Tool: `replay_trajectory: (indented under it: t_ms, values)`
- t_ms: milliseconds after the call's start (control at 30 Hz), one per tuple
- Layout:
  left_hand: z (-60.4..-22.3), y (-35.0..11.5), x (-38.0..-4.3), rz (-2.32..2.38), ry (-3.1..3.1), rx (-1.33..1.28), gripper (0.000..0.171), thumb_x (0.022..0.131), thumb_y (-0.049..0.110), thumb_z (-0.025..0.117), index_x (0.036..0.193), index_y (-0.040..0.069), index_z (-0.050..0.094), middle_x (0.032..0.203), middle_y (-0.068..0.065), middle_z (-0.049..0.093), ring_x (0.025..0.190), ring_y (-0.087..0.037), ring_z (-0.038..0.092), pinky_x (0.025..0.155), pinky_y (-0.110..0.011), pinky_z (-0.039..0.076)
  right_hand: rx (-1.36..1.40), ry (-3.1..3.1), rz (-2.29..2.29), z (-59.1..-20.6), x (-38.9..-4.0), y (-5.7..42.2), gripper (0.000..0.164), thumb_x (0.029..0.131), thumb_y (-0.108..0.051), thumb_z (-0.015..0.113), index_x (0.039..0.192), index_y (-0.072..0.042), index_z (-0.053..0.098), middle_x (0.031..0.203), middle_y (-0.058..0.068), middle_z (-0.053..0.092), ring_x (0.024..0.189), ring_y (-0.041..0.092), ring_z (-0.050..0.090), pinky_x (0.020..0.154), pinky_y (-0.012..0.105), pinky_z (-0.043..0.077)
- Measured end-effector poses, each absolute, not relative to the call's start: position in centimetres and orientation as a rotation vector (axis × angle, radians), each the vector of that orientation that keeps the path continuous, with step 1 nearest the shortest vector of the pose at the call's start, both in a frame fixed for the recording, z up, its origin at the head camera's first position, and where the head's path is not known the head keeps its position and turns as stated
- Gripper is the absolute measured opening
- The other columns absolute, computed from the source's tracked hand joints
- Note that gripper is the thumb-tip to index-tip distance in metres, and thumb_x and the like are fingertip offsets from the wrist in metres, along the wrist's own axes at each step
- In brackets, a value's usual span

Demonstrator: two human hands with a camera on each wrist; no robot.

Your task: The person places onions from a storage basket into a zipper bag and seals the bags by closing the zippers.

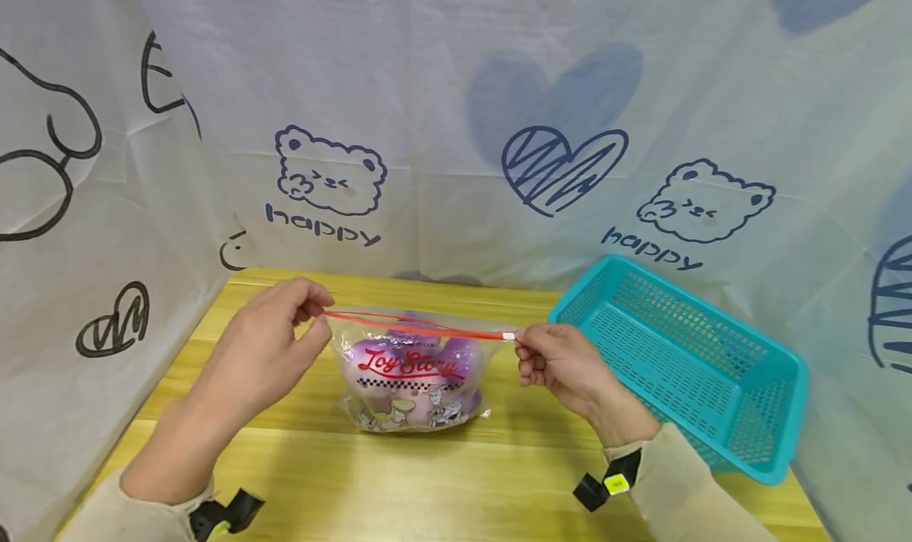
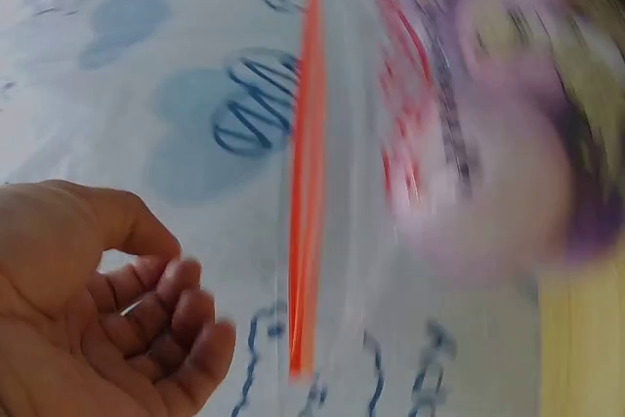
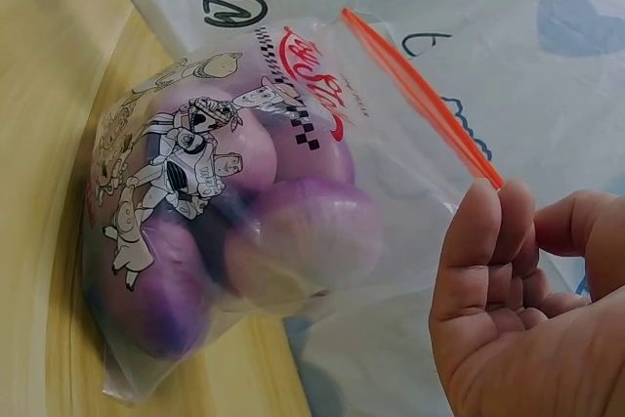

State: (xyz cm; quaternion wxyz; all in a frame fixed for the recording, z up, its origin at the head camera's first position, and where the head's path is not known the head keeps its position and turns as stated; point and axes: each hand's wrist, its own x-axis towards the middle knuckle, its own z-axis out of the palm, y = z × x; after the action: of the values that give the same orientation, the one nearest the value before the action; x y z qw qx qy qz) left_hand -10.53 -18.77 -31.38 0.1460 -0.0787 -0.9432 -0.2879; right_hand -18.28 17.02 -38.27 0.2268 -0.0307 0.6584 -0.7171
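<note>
A clear zip bag [image 1: 416,376] with a red zip strip and "Toy Story" print stands on the table. Inside are several glossy, rounded purple-and-white items [image 3: 303,236], their kind unclear through the printed plastic. My right hand [image 1: 563,368] pinches the right end of the zip, beside a small white slider [image 1: 509,336]. At the zip's other end is my left hand [image 1: 267,344]. In the left wrist view a gap shows between these loosely curled left fingers [image 2: 200,314] and the red strip [image 2: 308,183], and they hold nothing.
A turquoise perforated basket [image 1: 798,415] stands at the right, close to my right forearm. The table [image 1: 456,494] is yellow wood. A white cloth [image 1: 442,91] with bear and heart drawings hangs behind it and along the sides.
</note>
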Motion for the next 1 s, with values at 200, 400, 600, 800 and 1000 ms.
replay_trajectory:
  t_ms: [200, 400, 600, 800, 1000]
  values:
    - [-32.9, -14.0, -9.8, -1.659, -2.678, -0.227, 0.018, 0.105, 0.023, 0.061, 0.105, 0.007, 0.069, 0.093, -0.007, 0.068, 0.084, -0.019, 0.063, 0.073, -0.031, 0.056, -0.121, 1.847, -1.973, -38.1, -17.9, 17.0, 0.021, 0.107, -0.013, 0.053, 0.094, -0.006, 0.067, 0.080, 0.001, 0.063, 0.063, 0.009, 0.064, 0.068, 0.027, 0.061]
    - [-36.1, -8.3, -10.5, -2.394, -2.440, -0.302, 0.023, 0.106, 0.013, 0.055, 0.097, -0.005, 0.065, 0.087, -0.009, 0.066, 0.076, -0.017, 0.063, 0.071, -0.029, 0.059, -0.138, 1.860, -1.979, -38.3, -17.2, 16.8, 0.022, 0.106, -0.014, 0.054, 0.090, -0.006, 0.067, 0.077, -0.001, 0.064, 0.061, 0.009, 0.064, 0.066, 0.028, 0.061]
    - [-38.7, -4.2, -11.6, -2.727, -2.295, -0.225, 0.023, 0.107, 0.014, 0.052, 0.095, 0.000, 0.065, 0.083, -0.002, 0.064, 0.070, -0.010, 0.060, 0.067, -0.024, 0.058, -0.203, 1.905, -1.957, -38.7, -16.3, 16.5, 0.025, 0.105, -0.014, 0.055, 0.084, -0.007, 0.065, 0.077, 0.001, 0.062, 0.059, 0.009, 0.059, 0.060, 0.025, 0.055]
    - [-39.8, -2.8, -12.0, -2.855, -2.175, -0.079, 0.023, 0.105, 0.019, 0.053, 0.094, 0.005, 0.066, 0.081, 0.000, 0.064, 0.067, -0.010, 0.060, 0.066, -0.025, 0.059, -0.222, 1.937, -1.948, -38.9, -15.5, 16.4, 0.024, 0.103, -0.012, 0.057, 0.081, -0.005, 0.061, 0.073, 0.001, 0.059, 0.058, 0.010, 0.055, 0.056, 0.024, 0.050]
    - [-39.9, -2.3, -12.3, -2.941, -2.091, -0.028, 0.028, 0.104, 0.030, 0.056, 0.094, 0.006, 0.066, 0.080, 0.000, 0.064, 0.066, -0.011, 0.061, 0.066, -0.025, 0.058, -0.242, 1.956, -1.940, -38.8, -14.8, 16.5, 0.022, 0.102, -0.010, 0.059, 0.081, -0.005, 0.061, 0.070, -0.001, 0.057, 0.056, 0.008, 0.053, 0.054, 0.023, 0.048]
